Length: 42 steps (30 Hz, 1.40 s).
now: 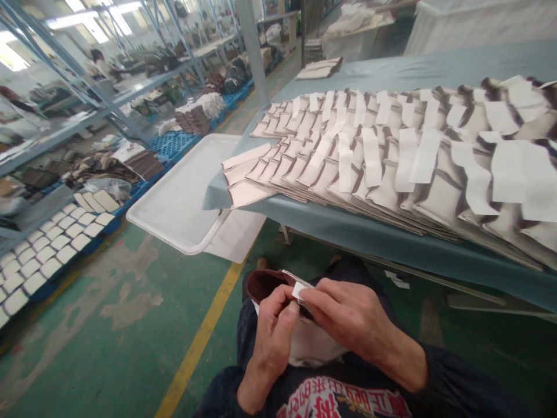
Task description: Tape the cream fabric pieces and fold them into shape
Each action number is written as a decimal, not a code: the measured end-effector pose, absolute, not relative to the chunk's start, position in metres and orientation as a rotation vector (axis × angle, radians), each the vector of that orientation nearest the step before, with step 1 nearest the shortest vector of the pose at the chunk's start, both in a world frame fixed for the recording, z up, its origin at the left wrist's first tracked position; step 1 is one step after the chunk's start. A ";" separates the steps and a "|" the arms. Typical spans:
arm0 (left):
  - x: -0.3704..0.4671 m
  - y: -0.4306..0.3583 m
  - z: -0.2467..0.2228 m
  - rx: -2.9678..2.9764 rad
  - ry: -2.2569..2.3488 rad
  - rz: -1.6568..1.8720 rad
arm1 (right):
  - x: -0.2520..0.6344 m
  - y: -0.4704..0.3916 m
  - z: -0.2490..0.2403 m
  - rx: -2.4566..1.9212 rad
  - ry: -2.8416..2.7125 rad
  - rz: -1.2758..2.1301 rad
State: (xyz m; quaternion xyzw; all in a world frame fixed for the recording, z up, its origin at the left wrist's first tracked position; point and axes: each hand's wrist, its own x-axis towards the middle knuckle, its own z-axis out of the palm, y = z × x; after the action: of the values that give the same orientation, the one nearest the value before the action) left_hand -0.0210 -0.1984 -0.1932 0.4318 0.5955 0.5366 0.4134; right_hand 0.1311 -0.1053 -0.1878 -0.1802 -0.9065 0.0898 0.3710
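My left hand (272, 334) and my right hand (352, 316) meet over my lap, both closed on a dark brown piece with a pale lining (265, 284). Between my fingertips sits a small white strip (301, 290), pinched against the piece's edge. Whether the strip is stuck down or loose is not visible. Ahead of me, a table with a grey-blue cover (391, 238) carries rows of overlapping pale pieces (304, 168), several with white strips laid on them.
A white tray (174, 203) juts from the table's left end. A yellow line (200, 342) runs along the green floor. Blue pallets with white pieces (47, 249) and metal shelving (87, 98) stand at the left. Another person (98, 61) is far back.
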 end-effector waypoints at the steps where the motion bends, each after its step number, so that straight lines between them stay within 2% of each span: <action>1: -0.021 -0.198 -0.195 1.040 1.475 1.368 | 0.131 -0.105 -0.187 -0.451 -2.332 0.226; 9: -0.020 -0.195 -0.210 0.777 1.402 1.456 | 0.133 -0.105 -0.185 -0.399 -2.432 0.361; 11: -0.019 -0.195 -0.211 0.761 1.423 1.452 | 0.133 -0.105 -0.186 -0.466 -2.380 0.540; 16: -0.018 -0.194 -0.209 0.740 1.433 1.440 | 0.129 -0.098 -0.190 -1.033 -2.008 1.224; 19: -0.017 -0.194 -0.206 0.794 1.462 1.429 | 0.123 -0.099 -0.192 -1.013 -1.903 1.638; 24: -0.019 -0.194 -0.206 0.824 1.501 1.437 | 0.113 -0.110 -0.192 -1.050 -1.666 1.672; 29: -0.026 -0.199 -0.211 0.855 1.550 1.460 | 0.119 -0.103 -0.191 -1.070 -1.291 1.845; 36: -0.031 -0.204 -0.208 0.789 1.388 1.345 | 0.127 -0.109 -0.209 -1.080 -1.281 2.180; 42: -0.033 -0.205 -0.205 0.527 1.417 1.281 | 0.126 -0.115 -0.224 -1.067 -1.289 2.207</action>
State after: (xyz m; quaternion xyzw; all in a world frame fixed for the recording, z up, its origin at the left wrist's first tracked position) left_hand -0.0328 -0.2049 -0.2048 0.2224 0.5982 0.5407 0.5480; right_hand 0.1262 -0.1146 -0.2245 -0.3786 -0.4574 0.7831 0.1849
